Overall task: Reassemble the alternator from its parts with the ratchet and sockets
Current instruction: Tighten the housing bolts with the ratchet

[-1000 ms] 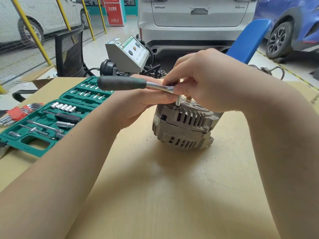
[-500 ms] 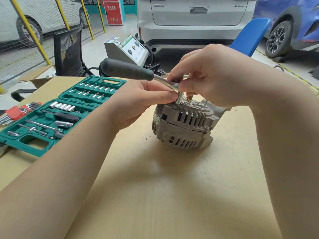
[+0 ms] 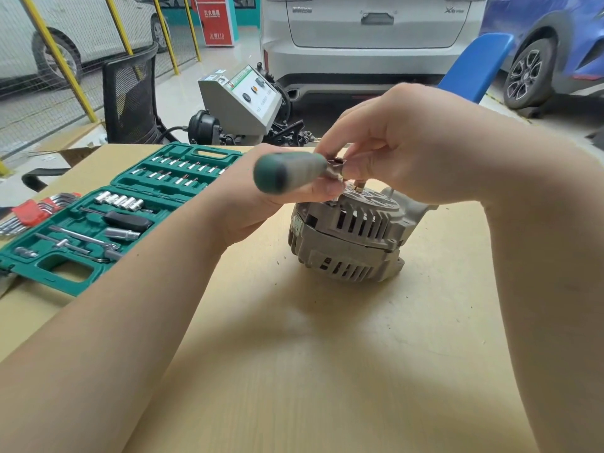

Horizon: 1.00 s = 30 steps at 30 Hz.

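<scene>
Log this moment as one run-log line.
right hand: holds ratchet head | left hand: steadies it | alternator: on table

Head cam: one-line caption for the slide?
Right hand steadies the ratchet head on the alternator while the left hand supports its handle; socket case open alongside.

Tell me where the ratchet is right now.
In the head view the ratchet is centre frame, above the top left of the alternator; the right hand pinches its head end, and its dark handle lies over the left hand.
</scene>
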Motion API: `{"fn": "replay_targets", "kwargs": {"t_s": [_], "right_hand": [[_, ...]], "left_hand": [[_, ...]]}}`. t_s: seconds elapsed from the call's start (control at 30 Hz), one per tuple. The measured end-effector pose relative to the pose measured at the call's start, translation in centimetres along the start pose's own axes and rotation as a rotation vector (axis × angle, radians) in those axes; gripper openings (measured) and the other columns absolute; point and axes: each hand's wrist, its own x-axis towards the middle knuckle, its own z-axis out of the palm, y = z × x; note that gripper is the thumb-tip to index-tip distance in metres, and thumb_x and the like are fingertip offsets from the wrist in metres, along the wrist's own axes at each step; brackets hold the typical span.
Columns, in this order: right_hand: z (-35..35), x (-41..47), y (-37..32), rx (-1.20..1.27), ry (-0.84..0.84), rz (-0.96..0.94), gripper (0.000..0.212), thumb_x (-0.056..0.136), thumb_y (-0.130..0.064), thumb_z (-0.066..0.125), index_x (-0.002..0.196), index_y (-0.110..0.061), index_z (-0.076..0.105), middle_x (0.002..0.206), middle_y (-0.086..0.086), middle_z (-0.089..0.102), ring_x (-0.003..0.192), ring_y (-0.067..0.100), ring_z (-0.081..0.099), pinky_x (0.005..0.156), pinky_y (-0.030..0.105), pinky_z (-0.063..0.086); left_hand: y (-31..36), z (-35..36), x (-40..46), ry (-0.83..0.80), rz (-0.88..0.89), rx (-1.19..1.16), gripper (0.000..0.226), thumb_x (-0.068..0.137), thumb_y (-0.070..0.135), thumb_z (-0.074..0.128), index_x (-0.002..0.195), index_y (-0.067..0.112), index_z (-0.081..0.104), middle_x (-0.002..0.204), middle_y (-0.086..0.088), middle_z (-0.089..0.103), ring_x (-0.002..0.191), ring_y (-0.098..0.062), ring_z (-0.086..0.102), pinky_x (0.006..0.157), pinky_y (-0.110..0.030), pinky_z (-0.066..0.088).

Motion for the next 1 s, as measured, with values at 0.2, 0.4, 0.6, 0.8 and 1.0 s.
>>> {"fn": "replay_targets", "kwargs": {"t_s": [0.2, 0.4, 0.6, 0.8, 1.0], "right_hand": [[-0.6, -0.6, -0.6, -0.020, -0.033, 0.012, 0.033, 0.093, -0.021, 0.074, 0.099, -0.054, 0.074, 0.089, -0.028, 0.071, 0.084, -0.007, 0.067, 0.079, 0.026, 0.056], [-0.5, -0.7, -1.1, -0.063, -0.074, 0.016, 0.029, 0.074, -0.050, 0.075, 0.103, -0.050, 0.076, 0.088, -0.046, 0.061, 0.086, -0.010, 0.065, 0.078, 0.022, 0.055], [0.2, 0.0, -0.6, -0.091, -0.016, -0.013, 0.018, 0.089, -0.041, 0.074, 0.106, -0.042, 0.078, 0.101, -0.016, 0.069, 0.091, 0.009, 0.061, 0.081, 0.034, 0.051], [0.0, 0.1, -0.6, -0.101, -0.020, 0.005, 0.016, 0.087, -0.032, 0.079, 0.098, -0.043, 0.076, 0.093, -0.018, 0.066, 0.087, 0.011, 0.063, 0.077, 0.034, 0.051], [0.0, 0.0, -0.4, -0.111, -0.004, 0.005, 0.015, 0.087, -0.031, 0.079, 0.099, -0.040, 0.076, 0.082, -0.027, 0.063, 0.086, 0.006, 0.063, 0.073, 0.028, 0.049]], "left_hand": [[0.9, 0.2, 0.1, 0.056, -0.089, 0.075, 0.024, 0.070, 0.033, 0.095, 0.093, 0.025, 0.090, 0.103, -0.017, 0.081, 0.097, -0.025, 0.078, 0.097, -0.031, 0.060], [1.2, 0.6, -0.4, 0.018, -0.034, 0.022, 0.013, 0.083, 0.013, 0.082, 0.094, 0.009, 0.085, 0.078, -0.002, 0.081, 0.067, -0.002, 0.069, 0.066, -0.011, 0.055], [0.3, 0.2, -0.1, -0.045, 0.028, 0.001, 0.021, 0.093, 0.019, 0.080, 0.113, 0.012, 0.082, 0.113, -0.013, 0.078, 0.115, -0.024, 0.070, 0.102, -0.049, 0.056], [0.1, 0.4, 0.0, 0.014, 0.009, -0.011, 0.040, 0.084, 0.027, 0.087, 0.113, 0.000, 0.081, 0.114, -0.029, 0.075, 0.112, -0.026, 0.070, 0.100, -0.051, 0.055], [0.3, 0.7, 0.0, 0.041, -0.020, -0.053, 0.021, 0.081, 0.018, 0.089, 0.102, 0.016, 0.089, 0.109, -0.018, 0.082, 0.103, -0.020, 0.073, 0.098, -0.034, 0.056]]}}
